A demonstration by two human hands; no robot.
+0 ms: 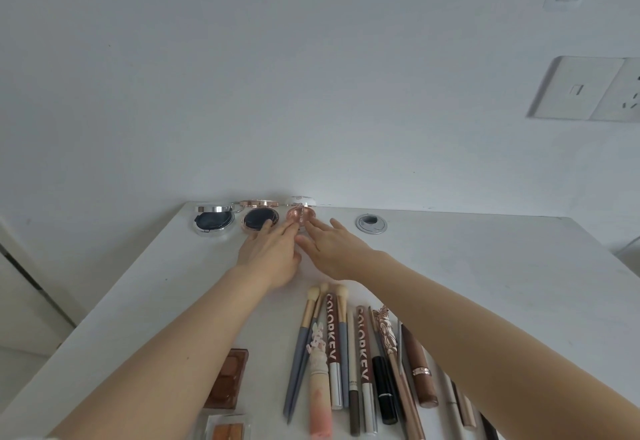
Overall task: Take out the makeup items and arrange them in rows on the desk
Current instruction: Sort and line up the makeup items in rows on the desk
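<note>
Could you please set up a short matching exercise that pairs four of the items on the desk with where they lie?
Things:
1. silver compact
2. pink compact
3. cable hole
4. brown palette

Places:
A. at the near left, under the left forearm
B. far left end of the back row
C. just beyond both hands' fingertips
D. to the right of the three compacts

Pairs: 1-B, 2-C, 3-D, 4-A

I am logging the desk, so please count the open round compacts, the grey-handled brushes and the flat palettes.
Open round compacts: 3
Grey-handled brushes: 3
Flat palettes: 2
Total: 8
</note>
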